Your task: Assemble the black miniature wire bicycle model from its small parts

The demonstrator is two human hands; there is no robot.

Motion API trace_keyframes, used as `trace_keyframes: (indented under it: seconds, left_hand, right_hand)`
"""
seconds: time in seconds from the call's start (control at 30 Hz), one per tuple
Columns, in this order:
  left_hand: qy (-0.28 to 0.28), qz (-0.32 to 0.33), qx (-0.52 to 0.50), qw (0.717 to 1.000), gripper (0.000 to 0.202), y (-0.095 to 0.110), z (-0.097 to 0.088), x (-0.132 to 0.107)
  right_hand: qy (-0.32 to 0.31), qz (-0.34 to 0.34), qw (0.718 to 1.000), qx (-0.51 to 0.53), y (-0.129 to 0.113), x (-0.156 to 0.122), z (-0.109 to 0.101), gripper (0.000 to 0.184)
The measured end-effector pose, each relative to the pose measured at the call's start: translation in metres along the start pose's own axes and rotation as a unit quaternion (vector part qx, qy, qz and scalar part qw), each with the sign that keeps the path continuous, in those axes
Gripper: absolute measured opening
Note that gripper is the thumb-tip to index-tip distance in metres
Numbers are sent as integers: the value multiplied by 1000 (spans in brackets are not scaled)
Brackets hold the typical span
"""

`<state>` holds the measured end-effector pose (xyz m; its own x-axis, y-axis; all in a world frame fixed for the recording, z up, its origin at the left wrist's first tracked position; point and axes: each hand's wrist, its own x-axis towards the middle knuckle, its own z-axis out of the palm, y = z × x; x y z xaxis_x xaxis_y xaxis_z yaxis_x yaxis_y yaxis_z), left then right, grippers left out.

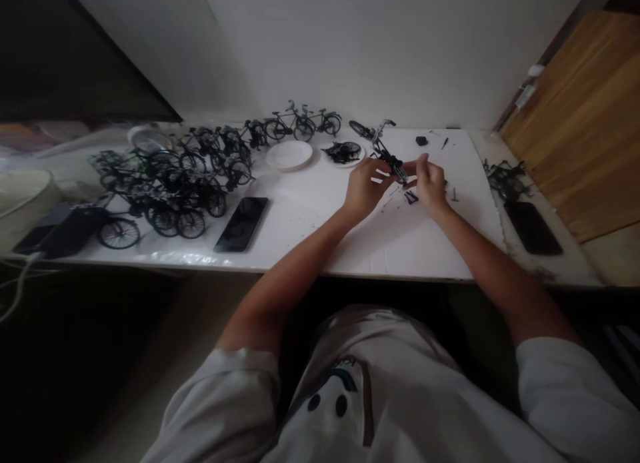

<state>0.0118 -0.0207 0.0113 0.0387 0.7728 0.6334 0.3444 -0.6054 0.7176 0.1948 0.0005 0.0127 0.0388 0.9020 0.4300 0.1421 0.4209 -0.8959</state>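
A dark miniature bicycle [381,146] is held tilted above the white table, its one visible wheel and handlebar pointing up and away from me. My left hand [367,186] is closed on its frame from the left, thumb and fingers around the lower part. On the other side, my right hand [429,182] has its fingers closed at the bicycle's near end; whether they pinch a small part as well is too dim to tell. Below the hands lie a small black part [411,197] and thin pins. Just behind the left hand, a white plate [327,158] carries dark bicycle parts [343,151].
Many miniature bicycles [185,176] crowd the table's left side, with several more along the back wall. A white round lid [290,155] and a phone [242,224] lie between them and my arms. Another dark phone-like slab [533,228] and a wooden board [580,130] are at right.
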Motion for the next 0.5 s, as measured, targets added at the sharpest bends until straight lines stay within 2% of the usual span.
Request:
trace_keyframes:
  seconds: [0.13,0.2,0.3,0.5]
  left_hand:
    - [6,3,4,1000,15,4,-2,0]
    - [0,4,6,1000,13,4,-2,0]
    - [-18,-1,12,1000,11,3,-3,-1]
    - [-30,19,32,999,20,8,-4,-2]
  right_hand:
    - [-31,-6,1000,0,-6,-5,-2,92]
    - [-45,-30,998,-17,-8,-7,-3,83]
    - [-31,-59,995,-70,-10,-10,-2,65]
    - [-24,-70,992,-97,-9,-12,0,54]
